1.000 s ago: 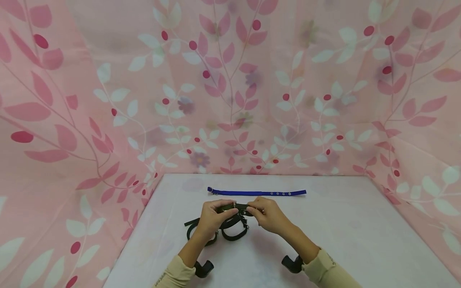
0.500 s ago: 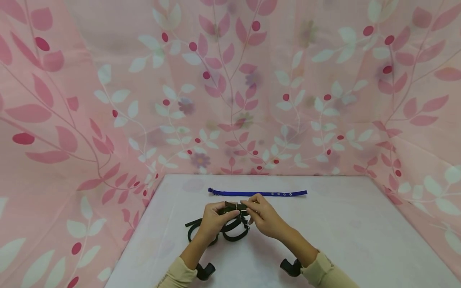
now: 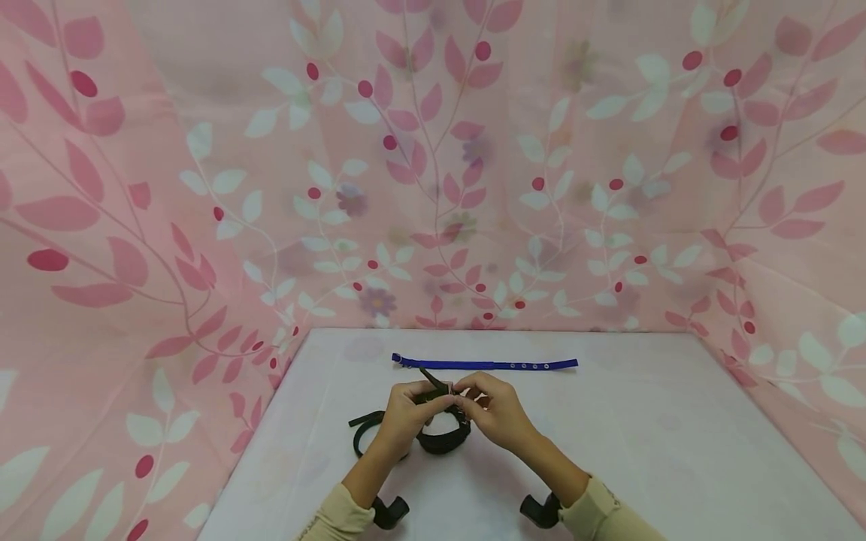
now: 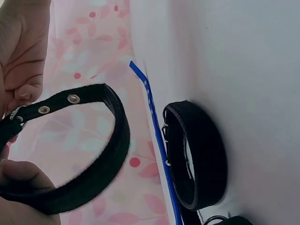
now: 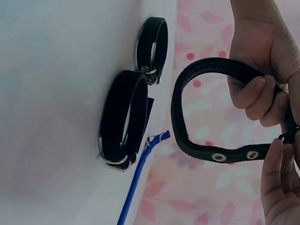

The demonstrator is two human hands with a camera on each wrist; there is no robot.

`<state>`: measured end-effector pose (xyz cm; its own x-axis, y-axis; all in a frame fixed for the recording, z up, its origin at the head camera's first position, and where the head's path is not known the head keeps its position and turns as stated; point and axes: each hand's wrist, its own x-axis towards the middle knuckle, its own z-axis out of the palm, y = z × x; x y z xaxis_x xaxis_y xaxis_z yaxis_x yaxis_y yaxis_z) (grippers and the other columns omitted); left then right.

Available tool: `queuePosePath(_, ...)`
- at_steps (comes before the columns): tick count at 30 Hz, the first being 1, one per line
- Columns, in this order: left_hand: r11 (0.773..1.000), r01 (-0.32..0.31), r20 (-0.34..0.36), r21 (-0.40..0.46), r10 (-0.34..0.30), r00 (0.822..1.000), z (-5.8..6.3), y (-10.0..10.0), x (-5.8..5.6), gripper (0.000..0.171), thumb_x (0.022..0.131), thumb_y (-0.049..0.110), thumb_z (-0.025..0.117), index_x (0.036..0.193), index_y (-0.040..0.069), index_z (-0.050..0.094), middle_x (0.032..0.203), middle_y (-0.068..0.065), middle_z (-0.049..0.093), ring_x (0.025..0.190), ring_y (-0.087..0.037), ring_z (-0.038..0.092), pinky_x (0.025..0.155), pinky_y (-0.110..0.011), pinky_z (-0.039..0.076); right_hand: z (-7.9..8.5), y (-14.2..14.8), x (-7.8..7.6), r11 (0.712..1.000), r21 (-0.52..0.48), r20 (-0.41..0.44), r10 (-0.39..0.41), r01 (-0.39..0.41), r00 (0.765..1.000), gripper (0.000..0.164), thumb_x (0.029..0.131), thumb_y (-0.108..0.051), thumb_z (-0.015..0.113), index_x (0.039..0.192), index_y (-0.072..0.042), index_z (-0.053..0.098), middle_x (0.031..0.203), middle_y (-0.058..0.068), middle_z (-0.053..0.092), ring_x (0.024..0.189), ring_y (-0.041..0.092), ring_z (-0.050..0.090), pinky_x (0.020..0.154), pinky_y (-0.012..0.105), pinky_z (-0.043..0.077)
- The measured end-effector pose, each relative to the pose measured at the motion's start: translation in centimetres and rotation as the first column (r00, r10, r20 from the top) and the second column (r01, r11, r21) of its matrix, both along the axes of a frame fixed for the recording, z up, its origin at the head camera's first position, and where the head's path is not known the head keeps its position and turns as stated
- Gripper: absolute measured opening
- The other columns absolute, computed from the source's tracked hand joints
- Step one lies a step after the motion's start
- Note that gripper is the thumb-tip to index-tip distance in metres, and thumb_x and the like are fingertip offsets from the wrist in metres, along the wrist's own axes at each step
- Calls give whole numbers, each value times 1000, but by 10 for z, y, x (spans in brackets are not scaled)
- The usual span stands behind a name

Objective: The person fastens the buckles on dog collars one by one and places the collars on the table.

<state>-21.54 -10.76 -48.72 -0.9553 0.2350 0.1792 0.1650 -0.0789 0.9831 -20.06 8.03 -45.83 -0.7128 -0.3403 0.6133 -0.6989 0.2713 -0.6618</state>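
Note:
My left hand (image 3: 404, 413) grips a dark green, almost black buckle collar (image 4: 123, 136) above the table. In the right wrist view the left fingers curl round its band. My right hand (image 3: 497, 409) pinches the same collar at its metal buckle (image 4: 18, 114), fingertips close to the left thumb. The band forms a loop, and metal eyelets (image 5: 219, 157) show beside the buckle. In the head view the strap's free tip (image 3: 431, 377) sticks up to the left above the left hand. Fingers partly hide the buckle.
Behind the hands a blue collar (image 3: 473, 365) lies straight across the white table (image 3: 629, 421). Below the hands are two looped black collars, one nearer the middle (image 5: 115, 112) and another (image 5: 161, 47) to its left. A pink floral cloth (image 3: 433, 188) walls the back and sides.
My right hand has shifted from the strap to the buckle, closer to the left hand. The strap's free tip has swung up and left. The blue collar stays put.

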Motion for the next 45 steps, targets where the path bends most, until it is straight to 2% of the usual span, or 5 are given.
queuePosePath(7,995,0,44,98,-5,999,1,-2,0,42,96,24,66,119,-10,63,61,5,46,51,-7,37,47,-20,31,-7,-1,-4,995,-50,-23,-83,82,996,17,83,3,74,99,-3,73,94,12,72,71,16,61,57,28,55)
queuePosePath(18,995,-34,-14,97,36,999,6,-3,2,31,96,21,66,115,-3,69,61,4,46,50,-6,37,46,-19,32,-8,1,3,982,-44,10,-183,184,983,43,84,-6,77,124,1,61,117,15,60,96,31,62,79,45,54)
queuePosePath(23,995,-7,-20,100,9,1000,8,-4,5,31,95,18,66,115,-6,68,64,5,50,51,-6,38,47,-19,33,13,1,18,992,-17,59,-120,122,991,45,84,-2,75,124,7,57,116,21,59,96,38,62,79,50,55)
queuePosePath(32,988,136,29,69,-138,990,8,3,11,26,98,18,63,105,-6,65,61,6,47,51,-5,39,47,-19,33,9,-4,13,989,-109,175,120,-102,977,28,91,-4,68,118,3,67,73,15,63,59,0,49,50,22,47)
queuePosePath(45,980,30,120,198,-54,991,11,4,11,22,97,23,65,113,10,73,66,5,53,55,-6,41,50,-21,34,4,-6,9,975,-216,179,90,-50,980,14,90,0,69,103,2,72,77,14,67,56,2,52,48,21,47)
